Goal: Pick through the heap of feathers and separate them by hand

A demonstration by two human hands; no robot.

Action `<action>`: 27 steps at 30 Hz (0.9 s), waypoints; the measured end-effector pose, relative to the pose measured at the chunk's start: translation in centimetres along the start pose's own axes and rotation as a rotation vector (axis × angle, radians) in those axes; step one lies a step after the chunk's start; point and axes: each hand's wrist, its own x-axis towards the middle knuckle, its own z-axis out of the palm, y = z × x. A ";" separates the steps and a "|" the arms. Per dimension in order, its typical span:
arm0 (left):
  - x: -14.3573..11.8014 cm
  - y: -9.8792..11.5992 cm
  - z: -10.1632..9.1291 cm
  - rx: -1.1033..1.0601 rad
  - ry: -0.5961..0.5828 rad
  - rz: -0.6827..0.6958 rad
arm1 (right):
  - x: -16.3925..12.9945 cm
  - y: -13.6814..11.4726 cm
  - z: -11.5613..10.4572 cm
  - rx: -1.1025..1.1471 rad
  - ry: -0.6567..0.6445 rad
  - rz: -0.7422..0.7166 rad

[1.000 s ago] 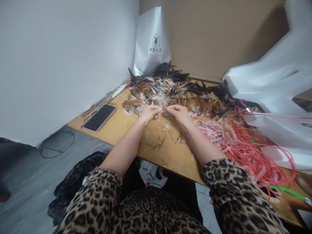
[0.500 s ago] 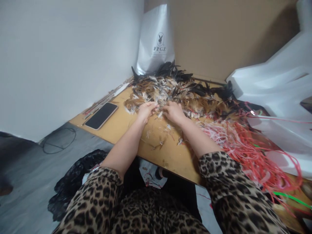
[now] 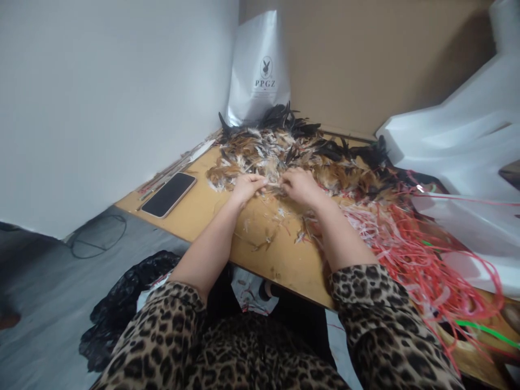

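At the front edge of the pile of brown, white and black feathers [image 3: 260, 146], both my hands are closed in a pinch. My left hand [image 3: 247, 187] grips one end of a small pale feather [image 3: 273, 184] between thumb and forefinger. My right hand [image 3: 300, 186] holds its other end, fingers curled, with the fingertips partly hidden. The feather is too small and blurred to make out in detail. Bits of white down and loose feather scraps [image 3: 280, 216] lie on the tabletop just below my hands.
A phone [image 3: 169, 195] lies on the yellow table [image 3: 284, 265] at left. Tangled pink and red ribbon strands [image 3: 410, 249] cover the right side, beside white plastic sheeting [image 3: 455, 146]. A silver-white bag [image 3: 260, 70] stands behind the feathers. A black plastic bag [image 3: 125, 298] lies on the floor.
My right hand has shifted slightly right and the gap between my hands is wider. A thin pale feather now shows stretched between my fingertips.
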 end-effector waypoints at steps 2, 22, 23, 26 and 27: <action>-0.2 0.0 0.1 0.045 -0.038 0.002 | 0.1 0.1 -0.6 0.005 -0.029 0.004; 0.4 0.3 -0.2 -0.546 0.027 -0.065 | 0.8 -0.1 0.9 0.959 0.266 0.358; 0.4 0.2 -0.1 -0.543 0.016 -0.060 | 0.8 -0.6 1.0 1.004 0.228 0.354; 0.2 0.0 0.3 -0.493 -0.026 -0.053 | 0.9 -1.8 1.6 1.108 0.224 0.343; 0.1 0.0 0.4 -0.472 -0.039 -0.051 | 0.9 -2.1 1.8 1.143 0.248 0.348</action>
